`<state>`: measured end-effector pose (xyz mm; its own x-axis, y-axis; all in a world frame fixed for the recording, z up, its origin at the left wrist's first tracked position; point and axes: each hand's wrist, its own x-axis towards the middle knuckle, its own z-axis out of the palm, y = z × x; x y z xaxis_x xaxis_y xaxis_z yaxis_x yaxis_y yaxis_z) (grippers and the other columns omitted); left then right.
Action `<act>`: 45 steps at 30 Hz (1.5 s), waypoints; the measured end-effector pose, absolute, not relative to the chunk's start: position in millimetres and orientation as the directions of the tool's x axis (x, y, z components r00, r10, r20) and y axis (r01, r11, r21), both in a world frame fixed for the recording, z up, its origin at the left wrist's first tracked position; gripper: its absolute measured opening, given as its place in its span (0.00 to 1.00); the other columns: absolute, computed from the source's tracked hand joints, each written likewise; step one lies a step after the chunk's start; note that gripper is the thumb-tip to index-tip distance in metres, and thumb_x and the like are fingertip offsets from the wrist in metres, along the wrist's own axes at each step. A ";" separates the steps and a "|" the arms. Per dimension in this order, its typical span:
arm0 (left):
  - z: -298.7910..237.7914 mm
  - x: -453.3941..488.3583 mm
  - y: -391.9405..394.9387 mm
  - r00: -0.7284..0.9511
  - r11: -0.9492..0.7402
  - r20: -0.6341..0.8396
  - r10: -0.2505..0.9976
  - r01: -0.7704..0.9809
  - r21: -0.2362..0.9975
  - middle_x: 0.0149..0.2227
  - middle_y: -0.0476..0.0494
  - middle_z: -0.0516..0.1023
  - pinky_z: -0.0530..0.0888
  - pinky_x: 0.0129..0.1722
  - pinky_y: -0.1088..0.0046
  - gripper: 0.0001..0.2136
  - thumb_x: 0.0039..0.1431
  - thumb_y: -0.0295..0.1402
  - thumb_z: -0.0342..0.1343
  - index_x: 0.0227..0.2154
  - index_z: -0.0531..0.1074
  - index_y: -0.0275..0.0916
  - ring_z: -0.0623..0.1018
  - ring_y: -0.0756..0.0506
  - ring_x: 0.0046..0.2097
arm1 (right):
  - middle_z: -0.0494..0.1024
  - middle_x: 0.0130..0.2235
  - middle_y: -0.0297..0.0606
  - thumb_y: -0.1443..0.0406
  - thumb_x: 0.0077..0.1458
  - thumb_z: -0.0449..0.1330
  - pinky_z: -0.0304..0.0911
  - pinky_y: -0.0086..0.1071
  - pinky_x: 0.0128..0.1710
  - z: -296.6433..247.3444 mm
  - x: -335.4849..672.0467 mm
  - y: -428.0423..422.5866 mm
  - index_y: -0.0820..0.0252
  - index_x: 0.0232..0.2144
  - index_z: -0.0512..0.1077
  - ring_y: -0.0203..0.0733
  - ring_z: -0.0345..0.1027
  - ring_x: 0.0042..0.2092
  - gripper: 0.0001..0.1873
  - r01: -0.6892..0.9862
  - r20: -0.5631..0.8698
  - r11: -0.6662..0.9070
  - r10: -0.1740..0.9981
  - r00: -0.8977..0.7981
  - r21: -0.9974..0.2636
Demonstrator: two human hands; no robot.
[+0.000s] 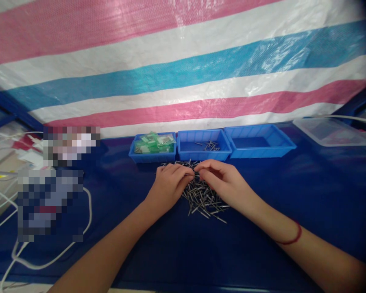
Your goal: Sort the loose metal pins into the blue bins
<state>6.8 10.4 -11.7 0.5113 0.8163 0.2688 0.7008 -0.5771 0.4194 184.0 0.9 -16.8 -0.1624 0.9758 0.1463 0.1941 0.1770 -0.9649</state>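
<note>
A loose heap of thin metal pins (203, 199) lies on the dark blue table (308, 195), just in front of three blue bins. My left hand (170, 182) rests on the heap's left edge with its fingers curled and pinched together. My right hand (219, 177) sits on the right side of the heap, fingertips pinched toward the left hand's. The fingertips of both hands nearly meet over the pins. What lies between the fingertips is too small to name. A red cord circles my right wrist.
Left blue bin (152, 145) holds green packets, the middle bin (203, 145) holds a few pins, the right bin (259, 141) looks bare. A clear plastic lid (332, 131) lies far right. White cables (49, 260) loop at left. A striped tarp hangs behind.
</note>
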 end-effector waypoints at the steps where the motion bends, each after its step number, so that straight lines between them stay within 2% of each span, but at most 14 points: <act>1: -10.6 5.8 10.8 0.488 -0.571 0.297 0.821 0.677 0.465 0.39 0.47 0.78 0.64 0.44 0.67 0.06 0.63 0.32 0.51 0.37 0.72 0.41 0.74 0.46 0.42 | 0.74 0.29 0.34 0.64 0.54 0.56 0.57 0.30 0.28 -17.2 184.0 0.5 0.58 0.32 0.74 0.36 0.62 0.28 0.08 0.233 0.161 0.201 0.970 -0.183 -0.951; 6: -5.6 1.7 8.3 0.404 -0.527 0.349 0.846 0.533 0.662 0.36 0.45 0.77 0.71 0.39 0.72 0.06 0.60 0.33 0.54 0.36 0.74 0.39 0.75 0.48 0.37 | 0.75 0.30 0.35 0.61 0.57 0.54 0.58 0.31 0.29 -17.5 184.0 -1.8 0.58 0.31 0.75 0.38 0.64 0.29 0.11 0.349 0.171 0.258 0.950 -0.262 -0.901; 12: -7.0 1.7 4.7 0.288 -0.382 0.274 0.918 0.450 0.807 0.37 0.47 0.77 0.72 0.38 0.74 0.06 0.55 0.33 0.59 0.36 0.73 0.38 0.75 0.50 0.35 | 0.72 0.27 0.35 0.58 0.57 0.55 0.56 0.30 0.27 -12.6 183.5 -2.6 0.60 0.29 0.74 0.35 0.60 0.28 0.13 0.254 0.123 0.205 0.944 -0.308 -0.945; 14: -8.7 2.1 4.6 0.266 -0.328 0.236 0.935 0.395 0.858 0.36 0.47 0.77 0.73 0.37 0.74 0.07 0.54 0.34 0.60 0.35 0.73 0.38 0.76 0.50 0.35 | 0.68 0.23 0.32 0.58 0.57 0.55 0.52 0.28 0.23 -10.1 182.3 -3.5 0.60 0.28 0.73 0.32 0.56 0.24 0.13 0.189 0.078 0.140 0.950 -0.302 -0.972; 18: -10.4 3.4 3.0 0.258 -0.240 0.167 0.952 0.282 0.929 0.32 0.47 0.77 0.73 0.35 0.73 0.08 0.55 0.36 0.59 0.35 0.74 0.38 0.76 0.49 0.33 | 0.56 0.16 0.24 0.57 0.54 0.57 0.40 0.25 0.17 -7.1 179.0 -7.1 0.61 0.25 0.70 0.28 0.45 0.18 0.13 0.022 -0.110 -0.109 0.941 -0.319 -0.994; 20: -10.0 3.7 1.4 0.268 -0.240 0.166 0.949 0.273 0.932 0.32 0.46 0.77 0.73 0.35 0.74 0.08 0.56 0.36 0.58 0.34 0.74 0.38 0.76 0.49 0.33 | 0.56 0.16 0.24 0.57 0.53 0.59 0.39 0.25 0.16 -6.2 177.4 -9.1 0.61 0.26 0.70 0.27 0.44 0.17 0.13 -0.036 -0.161 -0.180 0.939 -0.304 -0.983; 23: -8.7 3.1 -0.7 0.281 -0.267 0.184 0.942 0.293 0.918 0.33 0.46 0.77 0.73 0.35 0.74 0.08 0.57 0.37 0.57 0.35 0.75 0.39 0.76 0.49 0.34 | 0.60 0.18 0.25 0.58 0.50 0.61 0.40 0.24 0.16 -4.8 175.7 -10.7 0.62 0.28 0.71 0.26 0.46 0.18 0.11 -0.095 -0.168 -0.200 0.948 -0.269 -0.975; 29: -8.5 1.9 -1.2 0.283 -0.334 0.244 0.928 0.338 0.880 0.36 0.46 0.77 0.72 0.37 0.74 0.07 0.59 0.35 0.56 0.38 0.74 0.40 0.75 0.49 0.35 | 0.64 0.20 0.25 0.61 0.47 0.65 0.45 0.25 0.17 -3.5 175.9 -9.3 0.60 0.28 0.70 0.26 0.49 0.18 0.09 -0.179 -0.047 -0.080 0.982 -0.182 -0.981; 35: -9.6 0.4 0.7 0.303 -0.368 0.263 0.916 0.373 0.852 0.37 0.46 0.76 0.71 0.37 0.75 0.07 0.60 0.33 0.55 0.38 0.74 0.39 0.75 0.49 0.37 | 0.68 0.23 0.28 0.65 0.48 0.64 0.54 0.26 0.22 -1.2 176.1 -12.9 0.58 0.27 0.69 0.28 0.56 0.22 0.06 -0.141 0.119 0.101 0.985 -0.128 -0.985; 42: -4.3 0.7 -0.2 0.438 -0.528 0.351 0.828 0.398 0.750 0.38 0.43 0.75 0.70 0.40 0.74 0.07 0.63 0.30 0.50 0.36 0.73 0.37 0.74 0.48 0.40 | 0.75 0.35 0.35 0.65 0.52 0.62 0.61 0.28 0.27 -6.2 174.8 -18.8 0.56 0.32 0.72 0.34 0.66 0.30 0.03 -0.057 0.249 0.243 0.954 -0.165 -0.968; 45: -2.7 2.3 -1.6 0.427 -0.550 0.370 0.825 0.460 0.697 0.39 0.42 0.75 0.69 0.44 0.72 0.09 0.65 0.30 0.47 0.41 0.72 0.37 0.74 0.47 0.42 | 0.76 0.32 0.35 0.63 0.52 0.63 0.60 0.28 0.24 -5.6 178.7 -12.9 0.57 0.32 0.74 0.33 0.64 0.26 0.05 0.025 0.256 0.260 0.962 -0.097 -0.965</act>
